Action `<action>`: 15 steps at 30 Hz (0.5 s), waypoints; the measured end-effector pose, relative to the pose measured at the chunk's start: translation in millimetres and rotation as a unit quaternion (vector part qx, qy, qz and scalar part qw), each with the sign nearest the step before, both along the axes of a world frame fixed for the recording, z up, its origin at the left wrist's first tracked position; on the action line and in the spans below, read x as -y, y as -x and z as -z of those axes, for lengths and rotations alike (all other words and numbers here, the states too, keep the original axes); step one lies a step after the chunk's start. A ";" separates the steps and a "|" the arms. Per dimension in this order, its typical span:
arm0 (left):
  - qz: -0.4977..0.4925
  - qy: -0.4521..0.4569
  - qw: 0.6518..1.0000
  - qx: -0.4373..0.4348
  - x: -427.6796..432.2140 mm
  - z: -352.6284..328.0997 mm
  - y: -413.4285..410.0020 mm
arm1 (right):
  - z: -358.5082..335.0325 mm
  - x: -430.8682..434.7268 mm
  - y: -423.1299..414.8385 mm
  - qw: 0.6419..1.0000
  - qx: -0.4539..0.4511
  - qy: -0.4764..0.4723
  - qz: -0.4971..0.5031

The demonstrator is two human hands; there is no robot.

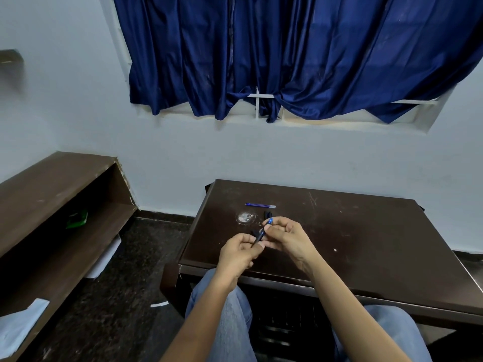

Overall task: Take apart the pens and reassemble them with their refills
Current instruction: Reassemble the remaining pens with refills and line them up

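Observation:
A blue pen slants between both hands above the near left part of the dark table. My left hand pinches its lower dark tip end. My right hand grips its upper blue end. A thin blue refill lies flat on the table farther back. Small dark pen parts rest just beyond my right hand; more dark pieces sit partly hidden behind the pen and fingers.
A pale round smudge marks the table left of the dark parts. A brown shelf unit stands at the left with a green object inside. Blue curtains hang over the window behind the table.

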State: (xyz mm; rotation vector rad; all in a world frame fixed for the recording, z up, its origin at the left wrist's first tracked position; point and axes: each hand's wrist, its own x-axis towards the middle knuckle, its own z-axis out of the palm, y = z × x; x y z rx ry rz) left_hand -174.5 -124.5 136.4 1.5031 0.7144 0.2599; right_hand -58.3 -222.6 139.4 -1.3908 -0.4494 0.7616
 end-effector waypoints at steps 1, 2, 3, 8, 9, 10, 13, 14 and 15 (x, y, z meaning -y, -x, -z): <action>-0.002 0.012 1.000 0.004 0.4 -0.7 0.2 | -0.9 0.6 0.1 1.000 0.003 0.001 0.000; -0.001 0.022 1.000 0.003 1.1 -1.2 -0.2 | -1.4 0.9 0.0 1.000 0.003 -0.001 0.001; 0.001 0.033 0.999 -0.001 2.5 -2.8 -0.8 | -2.0 1.0 0.0 1.000 0.000 -0.005 0.002; 0.002 0.050 0.999 -0.016 3.8 -4.5 -5.8 | -2.2 1.4 -1.5 1.000 0.009 -0.002 0.011; 0.006 0.047 0.999 -0.009 3.2 -3.4 -5.8 | -2.4 1.7 -1.8 1.000 0.007 -0.003 0.011; 0.006 0.042 0.999 0.000 2.2 -2.2 -5.5 | -2.4 1.9 -2.4 1.000 0.005 -0.003 0.011; -0.003 0.033 0.999 0.015 0.4 -1.0 -3.7 | -2.9 1.9 -4.0 1.000 0.000 -0.003 0.009; -0.003 0.043 0.999 0.010 0.9 -2.3 -3.8 | -2.5 1.4 -4.3 1.000 -0.002 -0.004 0.009; -0.002 0.060 0.998 -0.001 1.7 -4.2 -3.9 | -2.6 0.9 -4.3 1.000 -0.002 -0.005 0.009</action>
